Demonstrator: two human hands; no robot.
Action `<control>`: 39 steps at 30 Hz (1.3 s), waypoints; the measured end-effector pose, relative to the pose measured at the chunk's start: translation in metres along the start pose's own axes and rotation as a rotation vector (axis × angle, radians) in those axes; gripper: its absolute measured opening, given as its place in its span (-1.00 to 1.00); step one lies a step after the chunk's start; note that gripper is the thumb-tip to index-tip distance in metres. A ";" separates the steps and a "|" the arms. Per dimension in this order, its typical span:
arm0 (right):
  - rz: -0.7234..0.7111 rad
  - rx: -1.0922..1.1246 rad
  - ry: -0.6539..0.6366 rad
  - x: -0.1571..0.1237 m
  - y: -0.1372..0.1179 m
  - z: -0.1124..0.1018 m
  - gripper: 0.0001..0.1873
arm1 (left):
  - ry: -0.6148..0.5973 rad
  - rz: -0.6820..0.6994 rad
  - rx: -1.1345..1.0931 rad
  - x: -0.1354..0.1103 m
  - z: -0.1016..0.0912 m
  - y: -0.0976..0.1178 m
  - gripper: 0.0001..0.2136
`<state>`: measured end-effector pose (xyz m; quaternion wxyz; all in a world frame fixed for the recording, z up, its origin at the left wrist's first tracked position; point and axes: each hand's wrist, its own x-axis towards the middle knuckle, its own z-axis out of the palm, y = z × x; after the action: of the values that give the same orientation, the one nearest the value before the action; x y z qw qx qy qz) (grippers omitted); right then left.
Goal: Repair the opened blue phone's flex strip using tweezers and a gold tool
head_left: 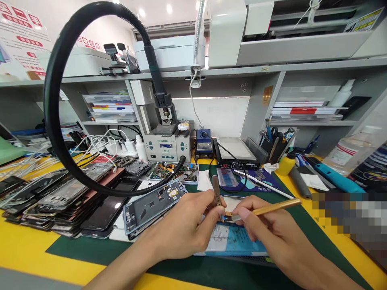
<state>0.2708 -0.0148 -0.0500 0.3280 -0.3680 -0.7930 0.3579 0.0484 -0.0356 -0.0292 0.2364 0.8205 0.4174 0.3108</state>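
My left hand (189,225) is closed on metal tweezers (216,190), whose tips pinch a small part (226,218) over a blue mat (238,241). My right hand (266,227) is closed like a pen grip on a gold-handled tool (272,208), its blade tip touching the same small part. Both hands meet above the mat on the green work pad (99,249). Just left of my left hand lies an opened phone frame (151,205) with its insides showing.
Stacks of phone screens and frames (60,201) fill the left. A hot-air station (167,147) with a looping black hose (57,121), a soldering station (204,145) and a heating plate (237,151) stand behind. A yellow bottle (286,164) and tool cup (276,141) sit right.
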 end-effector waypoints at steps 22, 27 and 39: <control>-0.058 -0.118 -0.044 0.003 -0.001 0.005 -0.63 | -0.020 0.006 0.003 -0.001 0.000 -0.001 -0.81; -0.031 -0.068 -0.014 0.004 0.001 0.002 -0.58 | -0.029 -0.008 0.038 -0.002 0.000 0.001 -0.78; 0.015 -0.150 0.082 0.005 0.000 -0.011 -0.55 | -0.035 -0.033 0.089 -0.003 0.002 0.002 -0.76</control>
<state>0.2767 -0.0069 -0.0433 0.3290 -0.4117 -0.8009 0.2844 0.0496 -0.0388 -0.0306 0.2118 0.8285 0.4402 0.2736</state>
